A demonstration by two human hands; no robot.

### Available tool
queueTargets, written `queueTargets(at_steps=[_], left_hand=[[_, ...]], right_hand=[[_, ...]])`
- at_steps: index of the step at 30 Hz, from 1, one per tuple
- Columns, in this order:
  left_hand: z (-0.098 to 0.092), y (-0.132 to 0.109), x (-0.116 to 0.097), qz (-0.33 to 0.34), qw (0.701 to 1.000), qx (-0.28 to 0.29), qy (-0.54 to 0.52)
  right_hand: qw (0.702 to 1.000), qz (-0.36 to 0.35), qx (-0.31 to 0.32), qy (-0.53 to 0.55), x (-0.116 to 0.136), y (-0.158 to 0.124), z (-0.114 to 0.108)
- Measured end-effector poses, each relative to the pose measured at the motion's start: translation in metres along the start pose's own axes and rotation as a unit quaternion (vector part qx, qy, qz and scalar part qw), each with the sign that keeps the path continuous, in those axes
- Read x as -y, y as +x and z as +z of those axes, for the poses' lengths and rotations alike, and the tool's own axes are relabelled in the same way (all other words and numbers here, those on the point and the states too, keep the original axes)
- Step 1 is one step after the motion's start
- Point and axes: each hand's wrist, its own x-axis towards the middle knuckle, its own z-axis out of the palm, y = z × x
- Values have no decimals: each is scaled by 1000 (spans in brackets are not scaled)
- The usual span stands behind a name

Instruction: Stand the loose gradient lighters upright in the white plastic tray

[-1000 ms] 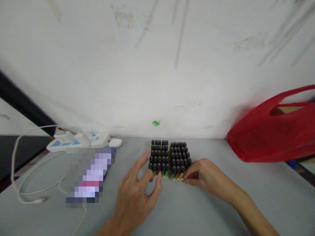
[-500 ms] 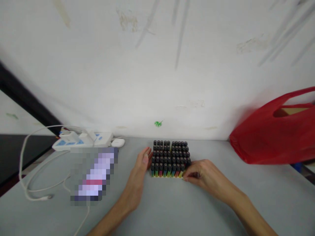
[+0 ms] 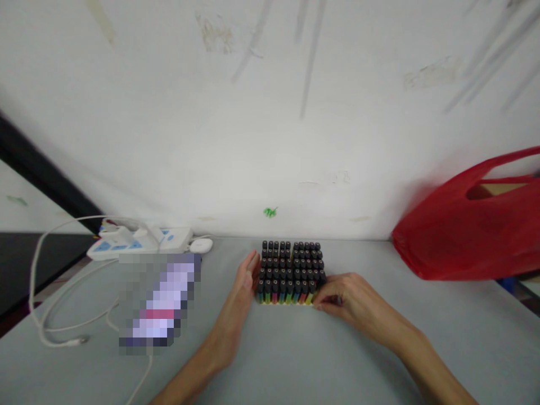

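Note:
A block of small upright sticks with black tops and coloured bodies, which look like lighters (image 3: 289, 287), stands in close rows near the back of the table. A thin pale edge of their tray (image 3: 287, 304) shows along the front. My left hand (image 3: 242, 287) rests along the block's left side, fingers outstretched and thumb raised. At the front right corner my right hand (image 3: 341, 295) has its fingers bent and closed together. Its fingertips touch the end of the front row; what they pinch there is hidden.
On the left lie a blurred phone (image 3: 164, 298), white cables (image 3: 37, 281) and a white power strip (image 3: 139, 243) with plugs. A small white case (image 3: 200, 246) sits beside the strip. A red bag (image 3: 459, 236) stands at the right, and a white wall (image 3: 270, 124) rises behind.
The whole view has shifted very slightly. Both hands keep their places at the block, and the rows look the same.

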Motion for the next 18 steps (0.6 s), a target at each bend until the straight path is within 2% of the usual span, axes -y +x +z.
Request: queueTargets(at_steps=[5, 10, 18], left_hand=[[3, -6, -9, -7, 999, 51, -11], [8, -13, -16, 20, 997, 51, 48], [11, -14, -17, 7, 999, 37, -34]], right_hand=[[1000, 4, 3, 0, -1, -1, -2], [1000, 9, 3, -4, -1, 0, -3], [1000, 12, 8, 3, -4, 1, -2]])
